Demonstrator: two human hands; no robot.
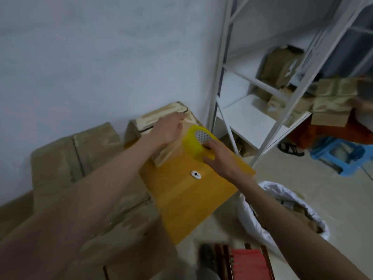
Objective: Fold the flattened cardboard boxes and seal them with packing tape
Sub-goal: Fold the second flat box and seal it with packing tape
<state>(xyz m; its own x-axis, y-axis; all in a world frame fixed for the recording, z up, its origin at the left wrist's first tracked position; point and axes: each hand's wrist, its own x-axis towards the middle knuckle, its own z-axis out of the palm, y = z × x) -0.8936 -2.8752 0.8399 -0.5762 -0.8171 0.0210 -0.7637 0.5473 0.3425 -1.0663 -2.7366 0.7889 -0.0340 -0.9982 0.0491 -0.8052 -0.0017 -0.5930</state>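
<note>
Nearest my view is my left forearm, reaching up to my left hand, which lies with fingers nearly straight, pressing on the top of a small cardboard box. That box sits at the far end of an orange-yellow board, close to the wall. My right hand grips a yellow roll of packing tape, fingers curled round its rim, the roll touching the box's right side. A white disc lies on the board, just below the box. Taped cartons stand to the left along the wall. A white sack sits on the floor to the right, below white shelving holding more boxes. The picture is motion-blurred.
</note>
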